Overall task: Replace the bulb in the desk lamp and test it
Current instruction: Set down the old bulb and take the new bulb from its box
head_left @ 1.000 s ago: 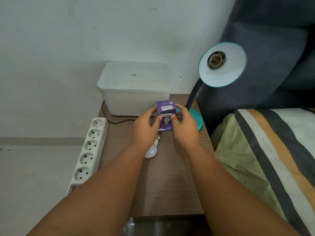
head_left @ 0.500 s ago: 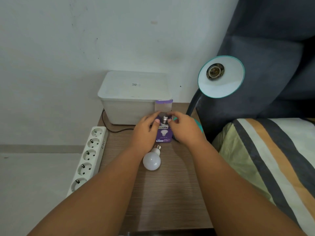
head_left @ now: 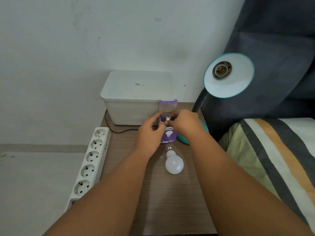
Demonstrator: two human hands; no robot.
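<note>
Two bulbs in play. Nearest, the old bulb [head_left: 174,163] lies loose on the table [head_left: 170,201]. Beyond it, left hand [head_left: 150,136] grips the purple box [head_left: 168,133], flap up; right hand [head_left: 185,122] pinches the new bulb's screw base [head_left: 168,118] poking out. Light, fragile, smooth: hold by base or neck. Farthest, lamp socket [head_left: 221,70] is empty.

White storage box [head_left: 138,97], power strip [head_left: 90,160], striped bedding [head_left: 272,150], wooden table [head_left: 170,201].
</note>
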